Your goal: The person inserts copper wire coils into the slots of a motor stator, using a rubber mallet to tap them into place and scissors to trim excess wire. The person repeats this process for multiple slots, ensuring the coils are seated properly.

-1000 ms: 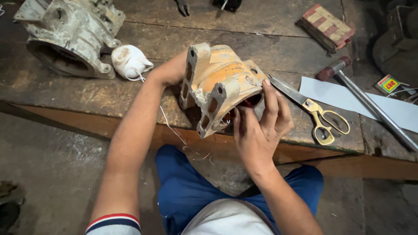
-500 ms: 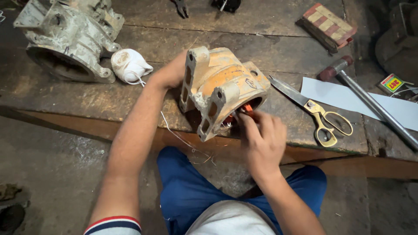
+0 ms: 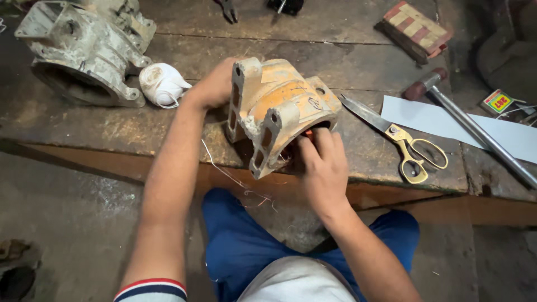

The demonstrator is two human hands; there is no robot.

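A worn orange and grey motor housing (image 3: 279, 106) rests tilted at the front edge of the wooden workbench (image 3: 140, 128). My left hand (image 3: 215, 84) grips its far left side and steadies it. My right hand (image 3: 321, 162) has its fingers curled at the housing's open end, pinching something small and reddish just inside the opening. What lies deeper inside is hidden. A thin white thread (image 3: 235, 182) trails down from the housing over the bench edge.
A large grey metal casting (image 3: 84, 50) stands at the back left with a ball of white string (image 3: 162, 84) beside it. Gold-handled scissors (image 3: 403, 145), a hammer (image 3: 464, 123), white paper (image 3: 503, 131) and a small striped block (image 3: 417, 28) lie to the right.
My right hand has gone from spread fingers beside the opening to fingers closed and pushed into it. The housing has tipped slightly. My left hand keeps its hold.
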